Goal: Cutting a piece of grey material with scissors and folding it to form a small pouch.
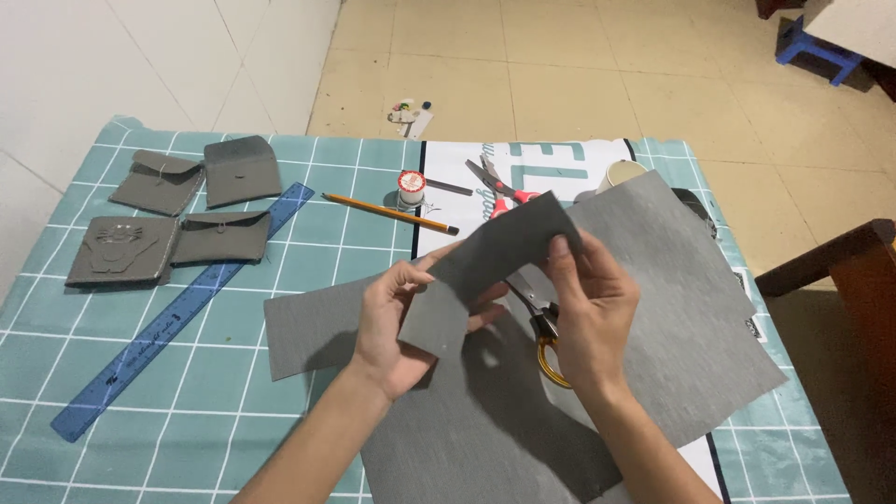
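Teal checked cutting mat [233, 392] covers the table, tan tile floor beyond. Small grey felt piece [485, 271] is held up between both hands, above a large grey felt sheet [672, 317] lying on the mat. Left hand [397, 327] pinches its lower edge, thumb on top. Right hand [588, 317] grips its upper right edge, fingers closed, with yellow-handled scissors [546, 341] tucked against the palm. Beyond the hands: red-handled scissors [504, 187], thread spool [411, 187], pencil [387, 213]. Left of the left hand: blue ruler [177, 313], then four grey felt pouches [177, 215] farther out.
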